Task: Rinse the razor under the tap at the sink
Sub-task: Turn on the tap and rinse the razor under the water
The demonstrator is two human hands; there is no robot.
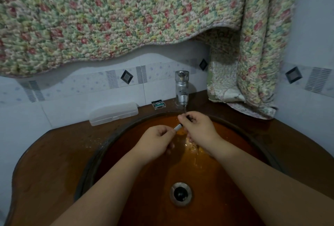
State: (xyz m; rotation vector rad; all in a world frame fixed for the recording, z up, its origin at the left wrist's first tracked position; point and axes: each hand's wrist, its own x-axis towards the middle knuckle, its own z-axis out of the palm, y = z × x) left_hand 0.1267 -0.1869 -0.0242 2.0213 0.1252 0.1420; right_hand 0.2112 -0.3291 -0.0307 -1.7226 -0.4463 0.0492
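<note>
My two bare forearms run up from the bottom of the frame over the amber-brown basin of the sink (137, 180), whose metal drain (180, 194) sits low in the middle. Just above centre, my left hand (156, 141) has its grip pinched shut on the white handle end of the razor (178, 127), and my right hand (197, 127) has its grip closed round the razor's dark far end, right under the chrome tap (182, 87), where a thin stream of water falls. The wet dark-brown tabletop (54, 153) rings the basin. On it, left of the tap against the wall, lie a clear plastic case (113, 113) and a small blade cartridge pack (158, 104). Pale tiles with a patterned band (86, 84) back the sink, and a floral quilted cloth (117, 14) hangs across the upper frame and down the right corner.
</note>
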